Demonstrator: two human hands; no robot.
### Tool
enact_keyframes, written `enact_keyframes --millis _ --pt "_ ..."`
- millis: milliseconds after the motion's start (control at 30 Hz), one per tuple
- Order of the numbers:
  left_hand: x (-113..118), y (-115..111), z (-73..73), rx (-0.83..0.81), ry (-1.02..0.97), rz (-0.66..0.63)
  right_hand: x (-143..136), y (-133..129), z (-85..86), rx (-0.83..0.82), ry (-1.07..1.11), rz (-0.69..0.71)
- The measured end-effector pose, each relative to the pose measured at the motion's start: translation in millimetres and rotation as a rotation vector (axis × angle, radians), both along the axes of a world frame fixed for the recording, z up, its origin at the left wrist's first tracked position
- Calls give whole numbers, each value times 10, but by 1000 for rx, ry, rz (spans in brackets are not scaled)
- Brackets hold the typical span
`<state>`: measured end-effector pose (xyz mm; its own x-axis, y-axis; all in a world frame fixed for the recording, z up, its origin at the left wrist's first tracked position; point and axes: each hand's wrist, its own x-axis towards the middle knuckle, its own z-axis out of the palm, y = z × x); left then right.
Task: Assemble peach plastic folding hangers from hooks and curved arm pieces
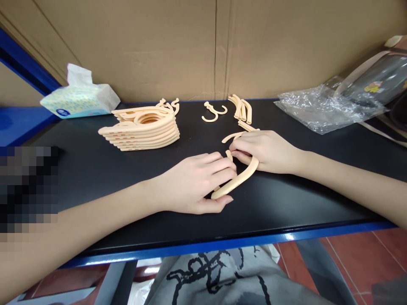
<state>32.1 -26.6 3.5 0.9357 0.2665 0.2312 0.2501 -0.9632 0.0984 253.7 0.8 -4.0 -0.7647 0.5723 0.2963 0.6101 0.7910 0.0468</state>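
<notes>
A curved beige plastic hanger piece [237,181] is held low over the black tabletop between my two hands. My left hand [199,182] grips its near-left end, thumb below and fingers curled over the top. At its far-right end my right hand [263,150] is closed around it, the fingertips pinched together. Part of the piece is hidden behind my fingers. Just beyond my right hand lie loose curved hanger arms [233,137], partly covered by it. To the left stands a neat stack of beige hanger bodies [143,131].
Loose beige hooks [214,112] lie at the back, and more hooks [170,105] sit behind the stack. Several curved arms [243,109] lie bunched nearby. A tissue pack [81,99] stands back left; a clear plastic bag [327,106] lies right. The table has a blue front edge [222,245].
</notes>
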Motion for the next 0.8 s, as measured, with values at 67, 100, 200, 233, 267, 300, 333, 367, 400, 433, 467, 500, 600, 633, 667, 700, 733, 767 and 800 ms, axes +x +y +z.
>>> enact_keyframes --millis 67,100,200,233,267,300,333,367,400,433,467,500,600,633,667,700,733,767,800 --pt "-1 0 -2 -1 -2 -1 0 0 1 2 1 1" --pt "-2 1 -3 -1 -2 -2 0 0 0 4 2 1" --pt "-2 0 -2 -3 2 1 -2 1 -1 9 5 4" --pt "-2 0 -1 -4 5 3 -2 1 -1 10 7 5" --pt "-1 0 -1 -3 7 3 -3 1 -1 9 8 6" --pt "-1 0 -1 -2 7 3 -4 1 -1 8 9 5" --pt "0 0 -1 -1 6 2 -4 1 -2 8 10 4" --pt "0 0 -2 0 4 2 -4 1 -3 7 11 3" --pt "0 1 -4 2 2 2 -5 0 -4 8 11 2" --pt "0 1 -5 4 -1 1 -5 0 -5 8 11 3" --pt "-1 2 -6 5 -1 1 -5 -1 -5 9 11 3" --pt "-1 3 -7 6 -1 1 -5 -1 -5 9 12 4" --pt "-2 4 -8 12 1 -2 -6 -2 -2 10 11 4" --pt "-2 5 -7 15 1 -3 -6 -2 -1 8 8 3" --pt "-2 5 -6 18 0 -3 -6 -2 1 6 7 2" --pt "-1 4 -5 21 -2 -3 -5 -1 2 5 7 1" --pt "0 4 -4 22 -1 -3 -5 -1 2 4 6 1" --pt "1 3 -3 24 0 -2 -4 0 2 2 6 1" --pt "2 3 -2 25 1 -1 -3 1 2 1 5 2"
